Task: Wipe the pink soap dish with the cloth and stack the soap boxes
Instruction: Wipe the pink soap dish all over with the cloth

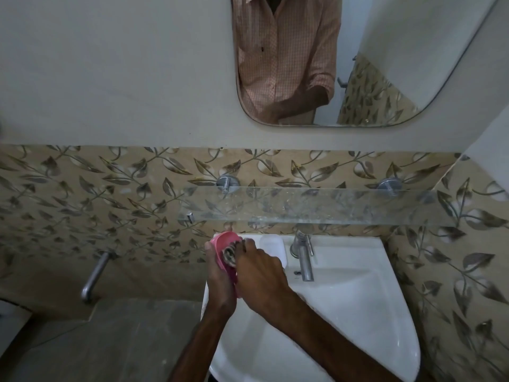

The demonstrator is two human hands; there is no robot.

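The pink soap dish [223, 242] is being held tilted on its edge above the rear left corner of the white sink [344, 312], its hollow facing the right hand. The left hand [219, 282] is gripping it from behind and below, fingers wrapped round its back and a fingertip showing at its left rim. Inside the hollow, a small bunched cloth [229, 255] of brownish pattern is lying against the pink surface; the right hand [259, 271] is pinching it with bent fingers and pressing it into the dish. The two hands are touching each other around the dish, forearms crossing over the basin.

Just right of the grip, a chrome tap [303, 257] is standing on the sink's back ledge. Above the grip, a glass shelf [330, 205] is running along the leaf-patterned tiles [82, 188]. Well left of the grip, a metal spout [93, 277] is jutting from the wall. Far above, a mirror [385, 51] is reflecting a checked shirt.
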